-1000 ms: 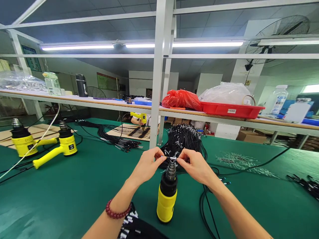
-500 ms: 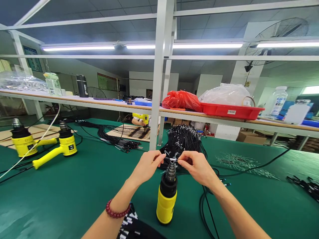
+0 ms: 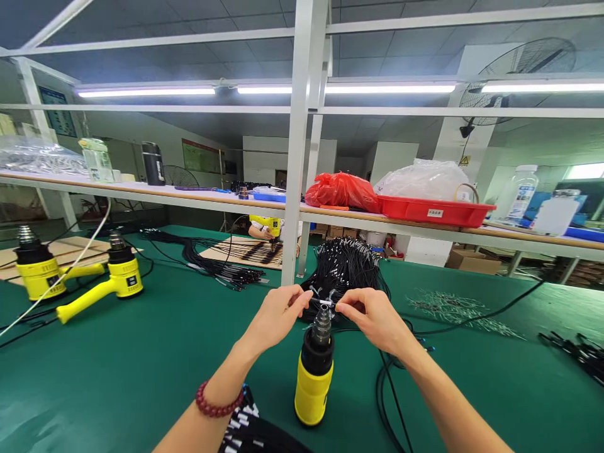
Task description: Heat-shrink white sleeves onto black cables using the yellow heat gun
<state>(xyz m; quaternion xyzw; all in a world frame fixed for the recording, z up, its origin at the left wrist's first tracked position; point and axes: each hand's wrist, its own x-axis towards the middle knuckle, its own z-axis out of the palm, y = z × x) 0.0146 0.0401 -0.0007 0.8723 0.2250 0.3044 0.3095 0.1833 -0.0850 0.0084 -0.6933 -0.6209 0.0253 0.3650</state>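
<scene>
Right above the nozzle (image 3: 322, 328) of an upright yellow heat gun (image 3: 313, 393), two bare hands meet over one thin black cable (image 3: 325, 302), held level, with a white sleeve showing mid-span! On one side it's the left hand (image 3: 279, 316), thumb and forefinger pinching one end of that cable; on the other, the right hand (image 3: 372, 313), thumb tip pressed to finger on the opposite end. The white piece sits in the gap between the two grips, just over the nozzle's mouth, and whether it touches the metal I cannot tell from this angle. A dark red beaded bracelet (image 3: 218, 402) rings the left wrist, and below that forearm lies a bundle of black cables (image 3: 257, 437) with white tips, all on the green tabletop (image 3: 189, 365). Directly behind the hands, a big heap of black cables (image 3: 349, 267)! Off to the left, two more heat guns (image 3: 125, 277) stand nozzle up, handles out sideways; to the right, thin pale strands (image 3: 465, 311) lie scattered. Up on the shelf (image 3: 212, 196), a red tray (image 3: 436, 212) carries clear plastic, a red bag (image 3: 344, 190) beside it, and across the bench a co-worker's arm (image 3: 258, 233) reaches to another yellow tool (image 3: 272, 226)
</scene>
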